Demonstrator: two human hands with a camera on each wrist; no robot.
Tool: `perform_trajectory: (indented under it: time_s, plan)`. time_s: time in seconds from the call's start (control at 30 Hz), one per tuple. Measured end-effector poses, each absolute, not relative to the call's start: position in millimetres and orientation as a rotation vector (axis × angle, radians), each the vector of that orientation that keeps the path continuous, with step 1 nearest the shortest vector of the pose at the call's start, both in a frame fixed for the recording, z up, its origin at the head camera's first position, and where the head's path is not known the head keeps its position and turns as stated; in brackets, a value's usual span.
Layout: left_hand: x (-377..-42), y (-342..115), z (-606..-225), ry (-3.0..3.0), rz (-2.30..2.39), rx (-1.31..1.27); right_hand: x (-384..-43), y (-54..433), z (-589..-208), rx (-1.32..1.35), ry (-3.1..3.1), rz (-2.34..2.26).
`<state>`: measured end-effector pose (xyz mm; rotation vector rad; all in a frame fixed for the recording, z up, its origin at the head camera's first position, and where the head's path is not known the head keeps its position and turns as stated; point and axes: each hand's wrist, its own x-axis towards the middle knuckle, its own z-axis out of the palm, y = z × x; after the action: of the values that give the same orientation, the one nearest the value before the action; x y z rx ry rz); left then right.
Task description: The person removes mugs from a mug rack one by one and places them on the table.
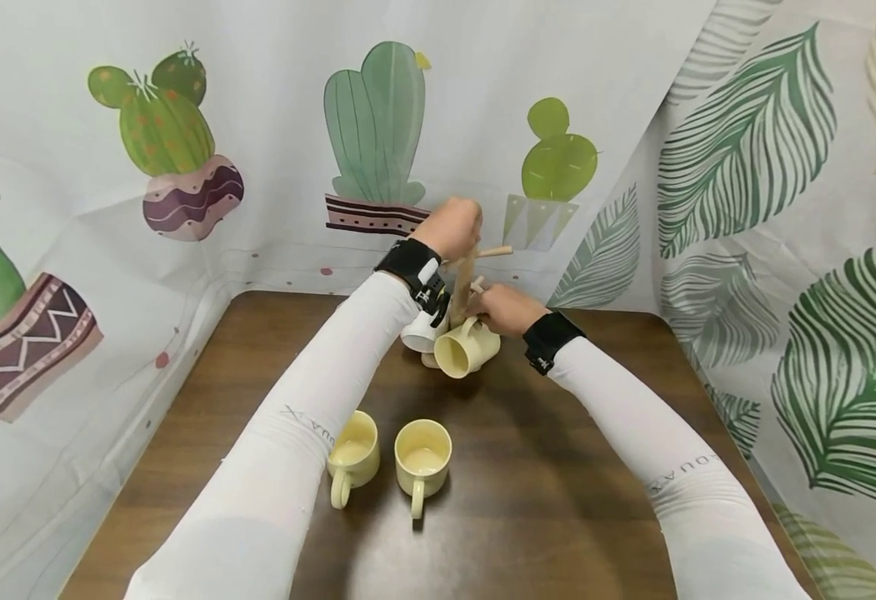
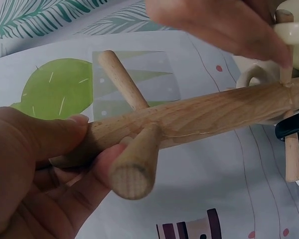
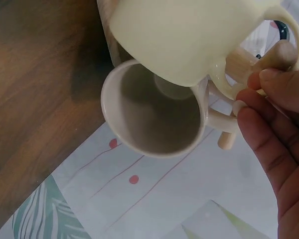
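A wooden mug tree (image 2: 204, 117) stands at the back of the table. My left hand (image 1: 453, 227) grips the top of its post, thumb on one side and fingers beneath, close to the upper pegs. My right hand (image 1: 511, 308) pinches the handle of a pale yellow mug (image 1: 468, 350), which is tilted with its mouth toward me. In the right wrist view, that handle loops around a peg (image 3: 279, 54). An off-white mug (image 3: 154, 114) hangs beside it by its handle. On the post's left side, a white mug (image 1: 421, 335) is partly hidden by my left wrist.
Two more yellow mugs stand upright on the brown table (image 1: 543, 500), handles toward me: one yellow mug (image 1: 422, 454) near the middle and another yellow mug (image 1: 355, 450) beside my left forearm. A printed cloth (image 1: 272, 125) hangs behind and along both sides.
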<state>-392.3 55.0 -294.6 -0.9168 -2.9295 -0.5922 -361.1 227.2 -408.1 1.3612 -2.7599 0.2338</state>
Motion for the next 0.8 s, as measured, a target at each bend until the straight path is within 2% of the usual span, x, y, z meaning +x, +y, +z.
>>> perform_trajectory:
  time_s: [0.4, 0.8]
  plan:
    - [-396, 54, -295, -2.942, -0.615, -0.924, -320, 244, -398, 1.296, -2.754, 0.397]
    - [-398, 53, -292, -2.967, -0.593, -0.931, -279, 282, -419, 0.889, -2.89, 0.761]
